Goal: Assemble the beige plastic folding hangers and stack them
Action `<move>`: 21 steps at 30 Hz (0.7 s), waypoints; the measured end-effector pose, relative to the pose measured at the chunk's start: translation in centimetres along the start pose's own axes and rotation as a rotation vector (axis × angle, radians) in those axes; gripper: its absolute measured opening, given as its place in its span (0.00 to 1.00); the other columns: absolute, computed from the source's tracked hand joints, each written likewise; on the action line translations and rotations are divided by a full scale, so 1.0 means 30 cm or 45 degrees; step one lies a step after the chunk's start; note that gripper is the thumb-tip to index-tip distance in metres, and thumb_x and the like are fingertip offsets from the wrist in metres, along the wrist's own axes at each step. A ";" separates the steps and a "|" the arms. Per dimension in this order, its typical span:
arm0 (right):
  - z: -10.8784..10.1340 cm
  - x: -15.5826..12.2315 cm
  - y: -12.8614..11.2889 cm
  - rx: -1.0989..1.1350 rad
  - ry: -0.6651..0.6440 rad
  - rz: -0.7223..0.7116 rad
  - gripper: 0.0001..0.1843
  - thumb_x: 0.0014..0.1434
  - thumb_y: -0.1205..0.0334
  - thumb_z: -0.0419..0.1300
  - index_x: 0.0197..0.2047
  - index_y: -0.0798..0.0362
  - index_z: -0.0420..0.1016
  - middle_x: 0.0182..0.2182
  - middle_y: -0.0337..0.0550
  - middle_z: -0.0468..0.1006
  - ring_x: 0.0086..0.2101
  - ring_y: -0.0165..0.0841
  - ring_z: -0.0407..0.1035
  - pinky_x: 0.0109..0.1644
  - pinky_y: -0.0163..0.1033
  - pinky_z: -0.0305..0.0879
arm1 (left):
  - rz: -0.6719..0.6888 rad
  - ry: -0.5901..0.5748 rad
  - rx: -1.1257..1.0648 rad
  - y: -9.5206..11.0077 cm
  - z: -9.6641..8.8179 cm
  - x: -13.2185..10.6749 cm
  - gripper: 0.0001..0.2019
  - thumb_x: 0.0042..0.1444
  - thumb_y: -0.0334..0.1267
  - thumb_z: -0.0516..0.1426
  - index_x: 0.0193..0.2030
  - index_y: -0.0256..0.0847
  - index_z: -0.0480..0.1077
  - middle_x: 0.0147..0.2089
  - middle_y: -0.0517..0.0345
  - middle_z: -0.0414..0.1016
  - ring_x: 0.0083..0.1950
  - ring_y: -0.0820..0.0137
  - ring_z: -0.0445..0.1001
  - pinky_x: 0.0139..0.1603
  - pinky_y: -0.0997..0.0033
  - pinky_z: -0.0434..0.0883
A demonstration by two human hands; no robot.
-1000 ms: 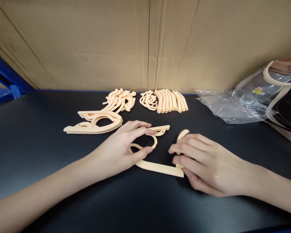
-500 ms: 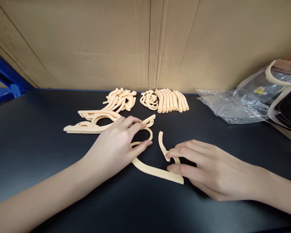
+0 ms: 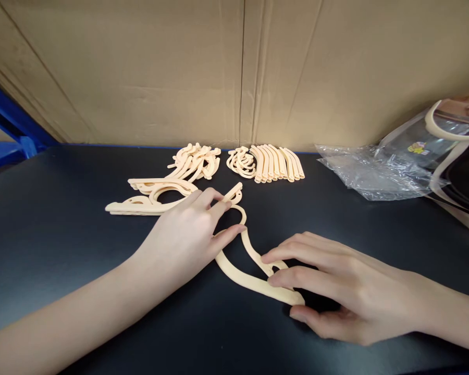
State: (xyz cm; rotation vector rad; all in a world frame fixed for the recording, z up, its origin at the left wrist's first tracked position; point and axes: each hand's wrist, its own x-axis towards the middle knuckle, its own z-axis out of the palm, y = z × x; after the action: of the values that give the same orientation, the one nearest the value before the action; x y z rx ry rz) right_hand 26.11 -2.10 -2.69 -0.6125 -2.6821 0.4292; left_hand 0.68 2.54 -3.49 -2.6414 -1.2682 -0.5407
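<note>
A cream plastic folding hanger (image 3: pixel 246 279) lies on the black table at the centre, its long curved arm pointing toward the lower right. My left hand (image 3: pixel 187 224) pinches the hanger's middle, thumb and fingers around the ring-shaped part, and covers some of it. A thinner curved strip (image 3: pixel 250 249) now runs from that ring down to the arm's end. My right hand (image 3: pixel 336 286) grips this end, with fingertips on the strip and arm and the thumb at the near edge. Left of my left hand lie stacked cream hangers (image 3: pixel 140 208), partly hidden by it.
Behind are a pile of loose curved pieces (image 3: pixel 195 160), a cluster of small hooks (image 3: pixel 241 162) and a row of curved arms (image 3: pixel 277 163). Clear plastic bags (image 3: pixel 375 174) lie at the right, beside a dark bag-like object. Cardboard (image 3: pixel 160 78) stands along the back; a blue frame (image 3: pixel 8 117) is left.
My right hand has brought the thin curved strip leftward and down against the ring and arm. Its thumb has moved to the arm's near edge. My left hand stays nearly in place.
</note>
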 end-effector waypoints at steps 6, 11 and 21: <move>-0.007 0.001 -0.011 0.063 -0.071 0.044 0.22 0.59 0.76 0.55 0.55 0.53 0.70 0.53 0.46 0.72 0.47 0.31 0.67 0.53 0.35 0.67 | -0.018 -0.080 -0.042 -0.006 -0.018 0.008 0.19 0.68 0.35 0.45 0.47 0.35 0.76 0.46 0.49 0.75 0.43 0.59 0.77 0.40 0.58 0.75; -0.011 -0.005 0.045 -0.134 0.028 0.120 0.24 0.58 0.79 0.51 0.56 0.54 0.70 0.52 0.49 0.74 0.49 0.35 0.68 0.53 0.41 0.68 | 0.099 -0.110 -0.137 -0.018 -0.024 0.009 0.18 0.64 0.28 0.45 0.49 0.37 0.75 0.43 0.51 0.74 0.41 0.62 0.73 0.40 0.62 0.73; 0.001 -0.010 0.123 -0.384 0.358 0.395 0.13 0.64 0.68 0.59 0.52 0.53 0.71 0.34 0.40 0.77 0.34 0.35 0.71 0.42 0.43 0.67 | 0.300 -0.085 -0.318 0.002 0.001 -0.002 0.15 0.68 0.30 0.48 0.58 0.37 0.67 0.50 0.51 0.73 0.47 0.64 0.71 0.47 0.64 0.72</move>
State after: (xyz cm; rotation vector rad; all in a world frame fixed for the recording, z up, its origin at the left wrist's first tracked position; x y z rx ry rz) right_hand 27.68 0.93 -4.16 -1.0966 -2.4017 0.0065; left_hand 0.69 2.47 -3.52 -2.9842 -0.9392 -0.6121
